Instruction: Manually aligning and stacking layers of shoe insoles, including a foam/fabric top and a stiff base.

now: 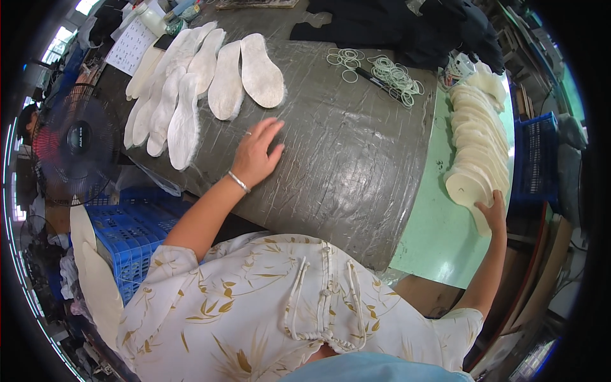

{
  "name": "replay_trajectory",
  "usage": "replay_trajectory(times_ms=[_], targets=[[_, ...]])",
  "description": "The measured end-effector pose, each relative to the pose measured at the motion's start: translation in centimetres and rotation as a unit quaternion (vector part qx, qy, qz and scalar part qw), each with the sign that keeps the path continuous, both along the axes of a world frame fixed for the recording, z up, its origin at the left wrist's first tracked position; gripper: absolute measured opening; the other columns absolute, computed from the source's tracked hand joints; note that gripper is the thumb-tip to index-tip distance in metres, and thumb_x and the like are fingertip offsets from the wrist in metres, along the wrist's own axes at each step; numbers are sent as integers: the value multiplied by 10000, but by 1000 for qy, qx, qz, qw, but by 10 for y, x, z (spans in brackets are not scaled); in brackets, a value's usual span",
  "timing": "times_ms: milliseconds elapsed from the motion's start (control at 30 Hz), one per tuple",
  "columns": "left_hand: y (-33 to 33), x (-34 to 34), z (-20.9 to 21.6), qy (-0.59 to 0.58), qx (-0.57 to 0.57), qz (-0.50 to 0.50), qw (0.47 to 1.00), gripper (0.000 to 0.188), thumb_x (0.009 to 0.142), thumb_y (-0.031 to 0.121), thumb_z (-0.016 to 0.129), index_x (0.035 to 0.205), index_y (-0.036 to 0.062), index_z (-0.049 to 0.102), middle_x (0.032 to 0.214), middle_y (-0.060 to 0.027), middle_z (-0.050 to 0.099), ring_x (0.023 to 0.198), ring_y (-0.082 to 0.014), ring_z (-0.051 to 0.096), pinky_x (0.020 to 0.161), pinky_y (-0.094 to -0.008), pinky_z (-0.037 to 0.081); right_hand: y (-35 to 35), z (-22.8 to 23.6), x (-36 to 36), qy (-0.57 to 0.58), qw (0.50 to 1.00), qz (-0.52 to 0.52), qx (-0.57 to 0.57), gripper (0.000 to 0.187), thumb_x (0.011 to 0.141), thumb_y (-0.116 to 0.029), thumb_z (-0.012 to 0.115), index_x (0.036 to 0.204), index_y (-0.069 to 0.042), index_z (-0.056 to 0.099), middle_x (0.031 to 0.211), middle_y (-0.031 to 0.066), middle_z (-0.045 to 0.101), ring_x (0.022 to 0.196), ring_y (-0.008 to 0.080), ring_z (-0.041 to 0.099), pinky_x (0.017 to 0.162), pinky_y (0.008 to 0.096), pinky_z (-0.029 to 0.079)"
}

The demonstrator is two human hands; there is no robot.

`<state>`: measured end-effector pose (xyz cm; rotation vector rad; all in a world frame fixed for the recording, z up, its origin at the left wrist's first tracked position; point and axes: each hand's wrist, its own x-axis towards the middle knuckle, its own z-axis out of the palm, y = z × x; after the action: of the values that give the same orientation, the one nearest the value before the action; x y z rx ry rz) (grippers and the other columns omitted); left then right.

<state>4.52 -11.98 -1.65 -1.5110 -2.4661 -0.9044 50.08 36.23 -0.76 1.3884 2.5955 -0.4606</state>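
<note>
My left hand (258,153) hovers over or rests on the dark grey tabletop (356,159), fingers stretched out and holding nothing. Just beyond it lie two white fluffy-edged insoles (262,73), side by side. More white insoles (184,121) are spread in overlapping rows at the far left. On the right, a long overlapping row of cream insole pieces (480,134) runs along a pale green board (420,223). My right hand (493,213) pinches the edge of the nearest cream insole (468,186) with thumb and fingers; part of the grip is hidden.
Pale elastic bands (394,73) and a black marker (375,83) lie toward the back. Behind them is a heap of black cloth (407,25). A fan (79,137) and a blue crate (130,235) stand left; another blue crate (536,156) is at right.
</note>
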Motion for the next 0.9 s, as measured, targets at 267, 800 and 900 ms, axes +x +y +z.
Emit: replay_trajectory(times_ms=[267,800,900], targets=[[24,-75,-14,159,-58,63,984,464,747,72,706,1181,55,544,1207,-119,532,1054,-317,558,837,-413,461,4,-9,-7,36,988,16,150,963,678,-41,711,1510,-136,235,1429,245,391,1318,410,390,1063,459,378],[91,-54,3,112,144,-36,983,118,744,60,664,768,73,549,739,-83,589,720,-284,597,647,-398,477,-210,16,-208,377,906,66,-182,315,889,-151,677,1118,63,645,942,90,687,787,129,640,722,264,519],[92,-9,-10,71,149,-95,982,119,761,82,668,786,75,552,765,-80,590,722,-276,598,649,-394,482,-255,3,-269,404,819,-72,-401,365,929,-295,636,1040,50,684,861,80,691,736,121,626,662,266,530]])
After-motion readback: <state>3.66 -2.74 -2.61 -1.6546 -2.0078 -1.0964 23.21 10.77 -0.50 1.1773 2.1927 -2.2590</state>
